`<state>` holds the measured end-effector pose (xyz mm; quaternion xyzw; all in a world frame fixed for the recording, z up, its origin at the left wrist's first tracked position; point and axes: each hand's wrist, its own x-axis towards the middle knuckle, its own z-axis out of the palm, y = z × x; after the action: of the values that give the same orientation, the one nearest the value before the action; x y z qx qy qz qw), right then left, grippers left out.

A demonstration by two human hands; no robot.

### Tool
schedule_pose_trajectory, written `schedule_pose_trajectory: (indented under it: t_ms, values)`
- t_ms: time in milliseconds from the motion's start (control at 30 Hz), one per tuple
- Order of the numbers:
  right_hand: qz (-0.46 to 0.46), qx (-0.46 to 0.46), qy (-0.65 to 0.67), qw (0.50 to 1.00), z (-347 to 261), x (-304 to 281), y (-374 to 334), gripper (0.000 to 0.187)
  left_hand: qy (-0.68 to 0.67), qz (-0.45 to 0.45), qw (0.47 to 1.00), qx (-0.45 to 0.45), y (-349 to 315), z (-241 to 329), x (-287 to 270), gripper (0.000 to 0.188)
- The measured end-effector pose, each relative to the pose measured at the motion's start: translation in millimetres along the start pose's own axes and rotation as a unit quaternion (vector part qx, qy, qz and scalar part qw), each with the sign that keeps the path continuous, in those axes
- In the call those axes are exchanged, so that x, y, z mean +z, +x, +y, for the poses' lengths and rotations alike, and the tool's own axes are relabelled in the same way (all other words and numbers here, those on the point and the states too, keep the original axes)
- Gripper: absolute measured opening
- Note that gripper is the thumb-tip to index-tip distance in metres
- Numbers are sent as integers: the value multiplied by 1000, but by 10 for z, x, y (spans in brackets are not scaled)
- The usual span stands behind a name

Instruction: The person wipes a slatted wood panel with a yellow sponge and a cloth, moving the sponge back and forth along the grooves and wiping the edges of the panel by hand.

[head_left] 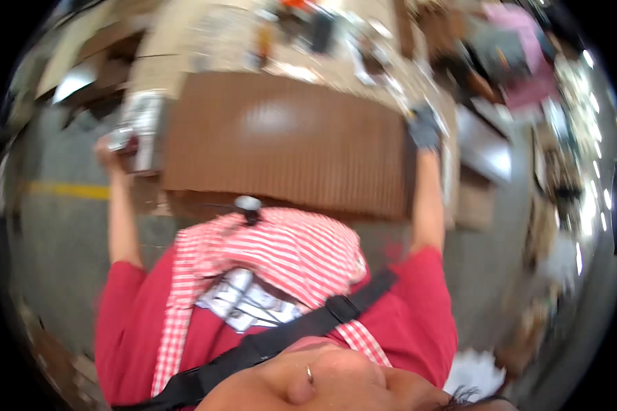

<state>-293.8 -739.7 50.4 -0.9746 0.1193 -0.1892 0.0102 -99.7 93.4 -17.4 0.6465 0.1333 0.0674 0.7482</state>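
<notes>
A large brown ribbed cardboard piece (288, 147) lies in front of me, its broad face up. My left hand (105, 152) is bare and reaches out past the left end of the cardboard. Its fingers are closed round a shiny object with a dark red part (122, 140), too blurred to name. At the other end, my right hand (424, 128) wears a dark grey glove and is at the cardboard's right edge. Motion smears those gloved fingers, so their grip is unclear. Between the left hand and the cardboard is a silvery-white stack (146, 130).
Blurred small items, among them an amber bottle-like thing (263, 40), cover the worktable (219, 31) beyond the cardboard. A person in pink and grey (507, 58) is at the far right. Cardboard boxes (476, 198) stand to the right, and a yellow line (68, 190) crosses the floor at left.
</notes>
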Motion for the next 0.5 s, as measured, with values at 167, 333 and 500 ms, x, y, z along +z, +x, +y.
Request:
schedule_pose_trajectory:
  t_ms: [167, 333, 500]
  values:
    - [4, 50, 140, 989, 657, 309, -39, 33, 208, 146, 950, 183, -178, -444, 624, 21]
    - [-30, 160, 190, 968, 404, 88, 189, 30, 495, 234, 809, 215, -466, -55, 745, 19]
    - [-73, 136, 120, 981, 214, -74, 254, 28, 488, 230, 814, 215, -397, 107, 988, 25]
